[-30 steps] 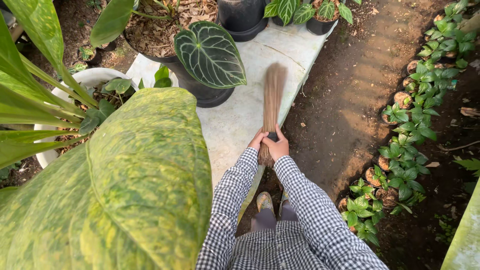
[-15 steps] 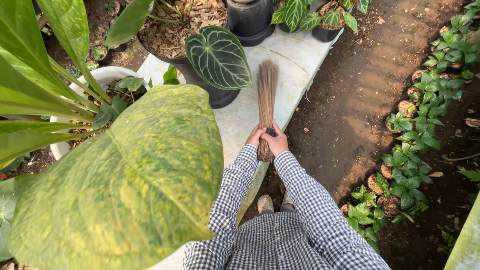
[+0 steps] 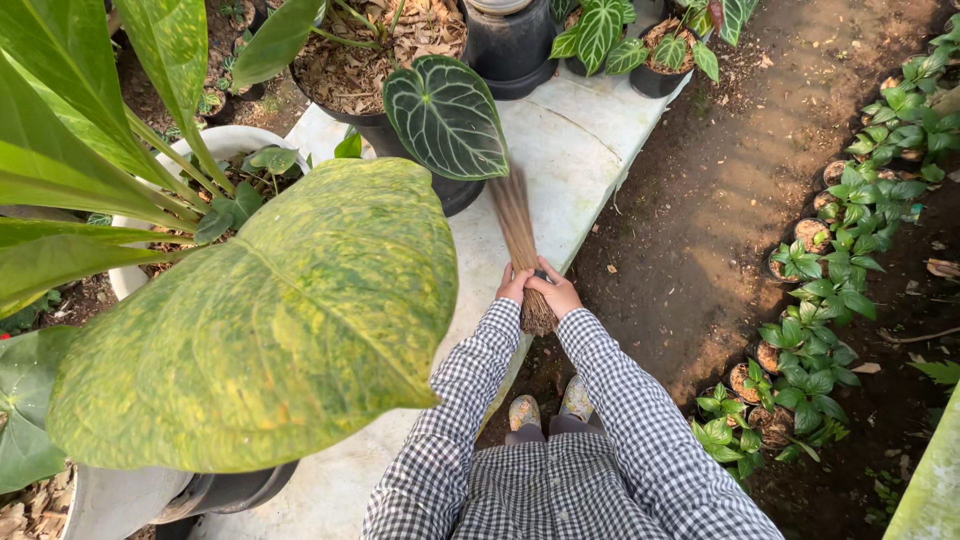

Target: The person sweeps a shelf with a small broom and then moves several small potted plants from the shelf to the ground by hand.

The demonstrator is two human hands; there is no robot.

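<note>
Since a moment ago, both my hands have swung the broom (image 3: 519, 240) leftward, so its bristle end now points up toward the black pot (image 3: 455, 190) and slips under the dark veined leaf (image 3: 447, 115) instead of lying out over the middle of the slab (image 3: 590, 140). My left hand (image 3: 514, 286) and right hand (image 3: 556, 292) sit side by side, touching, each with its grip clamped around the bound end of the broom, whose stub (image 3: 538, 320) pokes out just below my fingers. From there the broom runs up and a little left across the pale concrete slab, its far tip hidden by the leaf. My checked sleeves (image 3: 610, 390) reach forward from the bottom of the view, and my shoes (image 3: 550, 408) stand on the dirt path (image 3: 730, 210) at the slab's edge. A huge yellow-green mottled leaf (image 3: 290, 310) fills the left foreground, covering much of the slab near me. Behind it stands a white pot (image 3: 225, 140) with long green blades. Small potted seedlings (image 3: 800, 330) line the right side of the path, well apart from my hands. More dark pots (image 3: 510, 50) stand at the slab's far end.
</note>
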